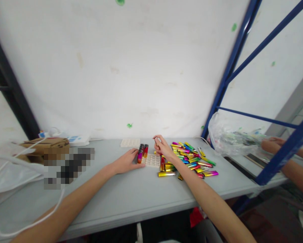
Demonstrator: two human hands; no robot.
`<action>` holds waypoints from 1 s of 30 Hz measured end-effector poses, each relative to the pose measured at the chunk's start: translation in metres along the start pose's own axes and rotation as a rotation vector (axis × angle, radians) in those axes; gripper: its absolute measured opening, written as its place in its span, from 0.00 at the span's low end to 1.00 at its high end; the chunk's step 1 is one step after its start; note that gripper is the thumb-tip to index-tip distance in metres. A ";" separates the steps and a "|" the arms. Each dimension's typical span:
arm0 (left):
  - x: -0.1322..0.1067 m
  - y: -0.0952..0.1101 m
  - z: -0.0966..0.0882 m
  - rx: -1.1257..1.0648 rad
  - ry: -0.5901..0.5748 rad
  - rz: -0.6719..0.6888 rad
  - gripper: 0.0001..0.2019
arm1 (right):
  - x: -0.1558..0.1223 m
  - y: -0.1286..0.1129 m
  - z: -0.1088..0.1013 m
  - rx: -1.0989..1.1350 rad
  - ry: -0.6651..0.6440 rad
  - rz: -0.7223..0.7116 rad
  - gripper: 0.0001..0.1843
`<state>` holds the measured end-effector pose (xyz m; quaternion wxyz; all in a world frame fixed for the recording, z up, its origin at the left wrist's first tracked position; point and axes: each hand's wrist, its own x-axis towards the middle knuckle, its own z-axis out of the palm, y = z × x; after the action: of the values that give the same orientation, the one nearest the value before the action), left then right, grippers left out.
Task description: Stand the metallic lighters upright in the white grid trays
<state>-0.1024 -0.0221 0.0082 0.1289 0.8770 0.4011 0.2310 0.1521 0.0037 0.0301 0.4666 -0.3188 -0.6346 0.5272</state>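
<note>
My left hand (128,162) rests around the left end of a white tray (152,161) with rows of holes, thumb along its near side and fingers behind. Several lighters (145,151) with black tops and red, purple and yellow bodies stand upright at that end, next to these fingers. Above the tray's right part, my right hand (163,147) is closed in a pinch. A small dark tip shows at its fingertips; the rest of what it holds is hidden. Under the right wrist and to its right lies a loose pile of shiny, coloured lighter casings (191,158).
A second white tray (130,143) lies near the wall. On the left are a cardboard box (46,145), white cables and a plastic bag (12,182). Blue metal posts (225,81) rise on the right, near a clear bag (224,135) and another person's arms (290,158).
</note>
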 end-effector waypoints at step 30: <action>0.000 0.001 0.000 0.000 -0.002 0.003 0.34 | -0.006 -0.012 0.009 -0.766 0.287 -0.164 0.21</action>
<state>-0.1014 -0.0232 0.0084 0.1289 0.8778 0.3997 0.2304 0.1473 -0.0078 0.0399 0.4386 -0.4878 -0.7367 0.1643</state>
